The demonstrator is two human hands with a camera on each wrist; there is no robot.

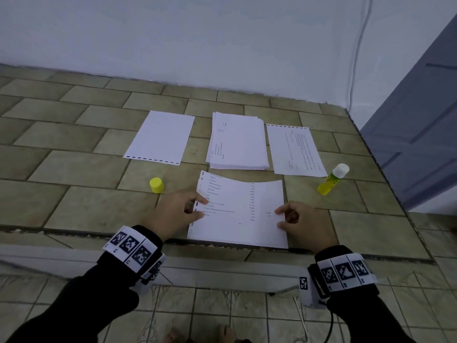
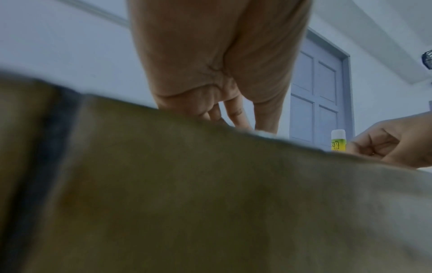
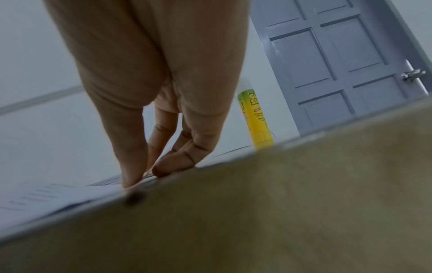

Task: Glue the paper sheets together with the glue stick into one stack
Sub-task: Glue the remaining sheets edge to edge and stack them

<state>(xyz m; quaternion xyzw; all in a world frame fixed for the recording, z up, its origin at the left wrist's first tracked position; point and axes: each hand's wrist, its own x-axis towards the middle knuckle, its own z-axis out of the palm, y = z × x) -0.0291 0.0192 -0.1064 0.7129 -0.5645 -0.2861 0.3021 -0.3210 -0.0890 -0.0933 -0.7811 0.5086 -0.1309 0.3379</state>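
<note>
Both wrist views are half filled by the blurred edge of the tiled ledge (image 1: 86, 169), which hides the sheets and most fingertips; printed text on the paper is too small to read.

The printed sheet (image 1: 237, 211) nearest the person lies on the ledge, its far edge curling upward over another sheet beneath. The left hand (image 1: 173, 211) grips its left margin, thumb on top and fingers curled at the edge. The right hand (image 1: 301, 224) pinches its right margin between thumb and bent fingers (image 3: 173, 162).

Beyond the hands lie a paper stack (image 1: 237, 142), a blank sheet (image 1: 160, 137) to its left and a printed page (image 1: 294, 149) to its right.

The uncapped glue stick (image 1: 332, 179) stands right of the held sheet, near the right hand. Its yellow cap (image 1: 156, 185) sits just beyond the left hand.
</note>
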